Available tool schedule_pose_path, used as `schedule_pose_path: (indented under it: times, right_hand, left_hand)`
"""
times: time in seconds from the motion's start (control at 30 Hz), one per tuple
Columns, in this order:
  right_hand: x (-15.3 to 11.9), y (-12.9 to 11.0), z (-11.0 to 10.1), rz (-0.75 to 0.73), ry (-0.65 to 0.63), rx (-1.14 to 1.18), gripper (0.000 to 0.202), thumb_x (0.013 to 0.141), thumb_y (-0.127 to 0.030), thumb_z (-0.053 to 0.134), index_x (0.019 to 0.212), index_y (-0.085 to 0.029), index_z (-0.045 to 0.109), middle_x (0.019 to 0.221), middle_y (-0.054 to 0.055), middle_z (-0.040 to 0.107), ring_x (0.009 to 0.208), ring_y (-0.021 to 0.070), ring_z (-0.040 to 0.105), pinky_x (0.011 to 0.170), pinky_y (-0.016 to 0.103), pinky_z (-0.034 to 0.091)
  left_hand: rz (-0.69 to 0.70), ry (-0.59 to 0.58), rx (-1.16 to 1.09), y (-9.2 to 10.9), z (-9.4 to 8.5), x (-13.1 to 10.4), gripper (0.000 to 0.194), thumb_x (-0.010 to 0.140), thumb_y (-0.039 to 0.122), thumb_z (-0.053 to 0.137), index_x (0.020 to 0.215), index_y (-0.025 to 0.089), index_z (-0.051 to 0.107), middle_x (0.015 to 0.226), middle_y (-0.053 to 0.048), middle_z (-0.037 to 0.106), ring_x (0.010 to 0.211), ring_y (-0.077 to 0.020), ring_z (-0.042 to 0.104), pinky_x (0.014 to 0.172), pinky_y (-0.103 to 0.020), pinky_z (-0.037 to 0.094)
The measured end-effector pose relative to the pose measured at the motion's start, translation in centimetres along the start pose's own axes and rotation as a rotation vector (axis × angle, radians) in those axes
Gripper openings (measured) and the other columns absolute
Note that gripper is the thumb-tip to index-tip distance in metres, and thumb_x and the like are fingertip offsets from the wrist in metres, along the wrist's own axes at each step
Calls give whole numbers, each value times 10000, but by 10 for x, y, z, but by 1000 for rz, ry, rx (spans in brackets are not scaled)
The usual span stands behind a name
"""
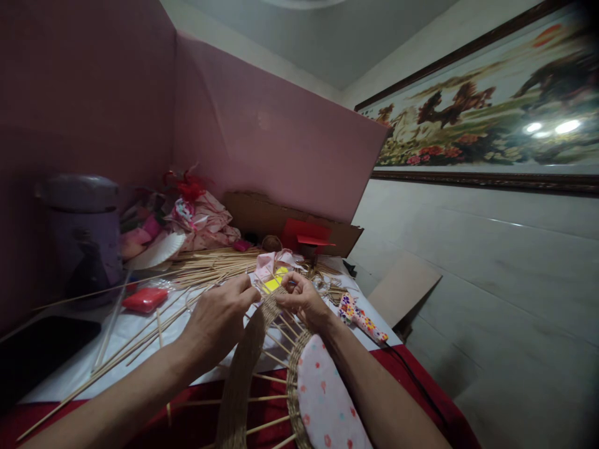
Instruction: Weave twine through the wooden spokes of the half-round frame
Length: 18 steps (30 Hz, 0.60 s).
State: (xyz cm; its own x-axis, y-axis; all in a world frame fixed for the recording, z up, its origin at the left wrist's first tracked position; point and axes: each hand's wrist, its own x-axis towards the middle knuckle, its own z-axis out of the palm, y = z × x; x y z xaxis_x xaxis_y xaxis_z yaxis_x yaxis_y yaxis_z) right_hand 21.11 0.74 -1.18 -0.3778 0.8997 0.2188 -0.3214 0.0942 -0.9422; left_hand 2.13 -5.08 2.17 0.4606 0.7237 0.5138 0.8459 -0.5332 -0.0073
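- Far left, loose sticks (140, 340) lie across the white sheet (187, 368) beside a red packet (146, 300); with their tips this near the left arm, the elbow is best kept lifted clear of them.
- The left hand (218, 315) comes in from the lower left, knuckles up, fingers bent and almost closed at the band's far part; whether they pinch a strand cannot be told.
- In the middle, the woven band (241, 383) curves over the near edge of the table, in front of the person. Weaving it well would call for even tension and each row pressed snug on the last.
- Thin spokes (269, 378) cross from it to the inner ring (294, 380); their spacing should stay regular, without bending any.
- The right hand (306, 304) reaches in from the lower right, wrist beside the ring, fingers curled and thumb against the band, seemingly pinching it: a good steadying grip.
- The spotted panel (325, 399) sits inside the ring, below the right wrist.
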Motion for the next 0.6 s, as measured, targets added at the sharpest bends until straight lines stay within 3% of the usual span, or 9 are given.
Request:
schedule_pose_path:
  times: [0.23, 0.37, 0.6]
  right_hand:
    - [0, -2, -1, 85, 0, -16, 420, 516, -175, 798, 873, -149, 579, 668, -21, 602, 518, 71, 519, 442, 165, 364]
    - [-2, -3, -2, 155, -30, -39, 270, 568, -203, 771, 787, -112, 642, 642, -17, 597, 501, 55, 497, 432, 163, 357]
    - [-5, -9, 1, 208, -52, -9, 272, 569, -249, 782, 750, -123, 624, 631, -30, 587, 485, 44, 487, 448, 161, 368]
  left_hand:
    - [-3, -7, 3, 0, -2, 0, 298, 740, 31, 383, 857, 176, 616, 863, -65, 589, 740, -199, 556, 612, -304, 409]
    - [4, -13, -3, 0, -1, -1, 276, 756, 57, 393, 843, 181, 623, 844, -61, 585, 739, -205, 560, 618, -312, 409]
    - [32, -13, -9, 1, 1, 0, 269, 753, 59, 398, 839, 182, 621, 866, -62, 593, 771, -206, 557, 617, -308, 411]
